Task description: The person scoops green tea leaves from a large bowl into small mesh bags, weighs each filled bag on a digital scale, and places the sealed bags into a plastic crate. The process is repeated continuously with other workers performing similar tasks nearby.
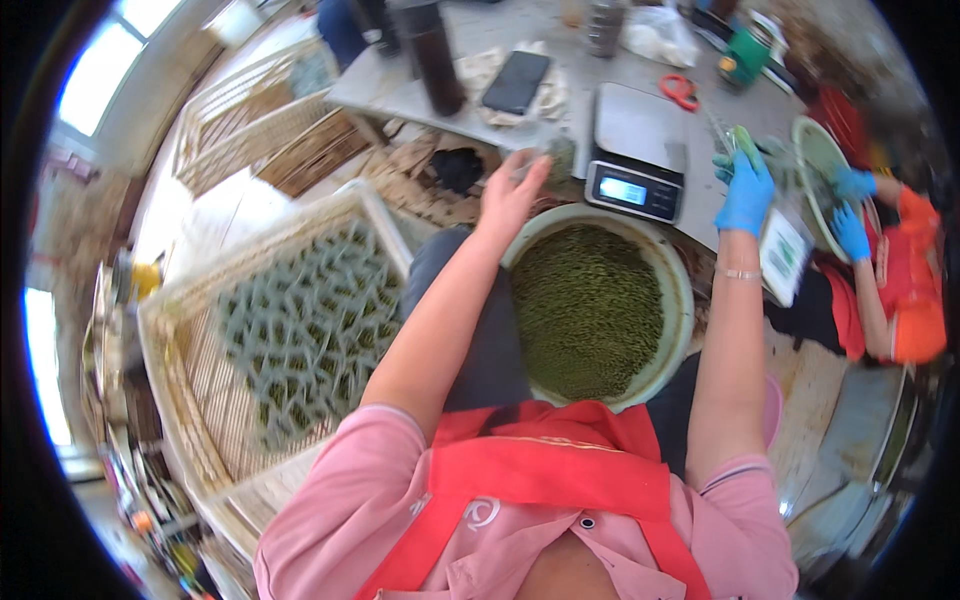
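Observation:
My left hand (513, 190), bare, is closed on what looks like a small clear plastic bag (556, 158) with green contents, beside the digital scale (635, 135) with a lit display. My right hand (744, 190), in a blue glove, grips a pale green object (741, 140) with clear plastic by it, right of the scale; its exact shape is hard to make out. Between my forearms is a round tub (675, 290) of small green granules or leaves (585, 310). A white crate (170, 365) on my left holds many small clear packets (300, 330) with green contents.
A table (400, 80) ahead carries bottles (430, 70), a phone (515, 82), red scissors (678, 92) and a green canister (745, 55). At right, a co-worker's gloved hands (850, 230) are at a pale basin (805, 150). More crates (250, 115) stand at back left.

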Tool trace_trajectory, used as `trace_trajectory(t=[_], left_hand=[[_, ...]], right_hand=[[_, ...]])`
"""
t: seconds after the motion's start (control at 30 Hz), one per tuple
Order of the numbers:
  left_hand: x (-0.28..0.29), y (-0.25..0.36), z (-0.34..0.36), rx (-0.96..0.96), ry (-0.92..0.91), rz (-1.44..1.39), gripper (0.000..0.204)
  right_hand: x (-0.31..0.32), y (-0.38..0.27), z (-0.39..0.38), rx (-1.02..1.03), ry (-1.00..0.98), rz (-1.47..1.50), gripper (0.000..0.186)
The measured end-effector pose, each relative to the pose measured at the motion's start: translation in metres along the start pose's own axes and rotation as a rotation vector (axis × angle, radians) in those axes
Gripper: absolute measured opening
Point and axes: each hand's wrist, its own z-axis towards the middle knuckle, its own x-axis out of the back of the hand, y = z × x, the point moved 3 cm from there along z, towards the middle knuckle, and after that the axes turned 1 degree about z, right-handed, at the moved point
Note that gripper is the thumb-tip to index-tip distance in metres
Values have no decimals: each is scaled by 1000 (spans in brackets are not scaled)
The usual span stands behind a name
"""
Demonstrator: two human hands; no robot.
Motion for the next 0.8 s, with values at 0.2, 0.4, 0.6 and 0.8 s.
trace_trajectory(t=[0.2,0.4,0.6,0.8], left_hand=[[89,68,-68,-65,30,-126,40],[287,121,-208,35,518,589,54],[435,136,-349,360,942,1140,61],[510,35,-404,807,641,783,60]], right_hand=[[-64,20,-85,146,-437,-158,38],[-17,22,-134,-27,-392,-48,34],[-5,52,-203,-173,-621,-156,28],[-9,80,-248,-263,-849,-215,26]])
